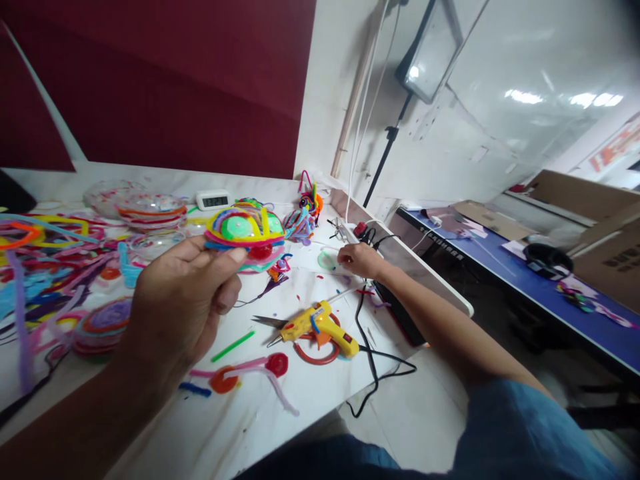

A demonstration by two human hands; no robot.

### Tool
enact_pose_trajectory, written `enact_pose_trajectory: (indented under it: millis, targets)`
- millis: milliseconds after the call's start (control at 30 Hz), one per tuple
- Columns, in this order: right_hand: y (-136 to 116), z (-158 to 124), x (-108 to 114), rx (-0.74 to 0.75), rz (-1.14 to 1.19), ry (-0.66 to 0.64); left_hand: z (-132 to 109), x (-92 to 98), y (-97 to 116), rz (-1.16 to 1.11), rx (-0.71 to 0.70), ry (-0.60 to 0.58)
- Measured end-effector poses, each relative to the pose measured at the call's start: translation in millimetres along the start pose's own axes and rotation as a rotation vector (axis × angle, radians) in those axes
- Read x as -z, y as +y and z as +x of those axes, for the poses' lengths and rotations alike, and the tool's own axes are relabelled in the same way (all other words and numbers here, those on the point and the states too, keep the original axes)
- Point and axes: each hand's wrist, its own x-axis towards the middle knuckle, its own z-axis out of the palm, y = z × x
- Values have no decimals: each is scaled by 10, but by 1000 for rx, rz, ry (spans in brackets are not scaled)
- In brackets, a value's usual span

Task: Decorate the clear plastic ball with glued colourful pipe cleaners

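Observation:
My left hand is closed on a colorful pipe-cleaner craft, holding it above the table. The craft is rounded, with two green domes on top, yellow, pink and blue bands, and a red spot at the front. My right hand is stretched out to the table's right edge, its fingers curled downward. Beside those fingertips lies a pale green translucent disc; whatever they pinch is hidden. Between my hands and nearer to me, a yellow hot glue gun lies across red-handled scissors.
Pipe cleaners cover the left side, with stacked coiled discs behind. A small digital clock stands at the back. Black cable hangs over the right edge. A blue table with cardboard boxes stands farther right.

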Motion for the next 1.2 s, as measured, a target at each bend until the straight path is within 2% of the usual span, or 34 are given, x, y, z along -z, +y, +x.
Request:
enact_pose_trajectory:
  millis: [167,300,400,533,667,867,1000,1100,1200]
  targets:
    - [-310,59,-178,82,-20,-72,-40,-18,30,16,8,-28]
    - [-394,124,-273,72,-53,-87,-56,-52,63,28,28,-17]
    - [-317,121,-216,53,-71,-75,-49,-60,70,31,29,-23]
    - [-78,29,-32,13,-85,-34,-39,-47,53,20,18,-7]
    - [72,-88,29,-22,-94,-61,-41,-37,34,36,25,-13]
    - [-97,-153,-118,35,-41,-223,-42,-37,32,35,33,-17]
    - [-185,-108,-127,58,-7,-294,-41,-41,46,39,27,-18]
    - [-136,-62,-58,35,8,-251,-38,-46,61,34,24,-21]
    - [-9,-32,18,-33,12,-114,-32,-45,62,37,19,-24]
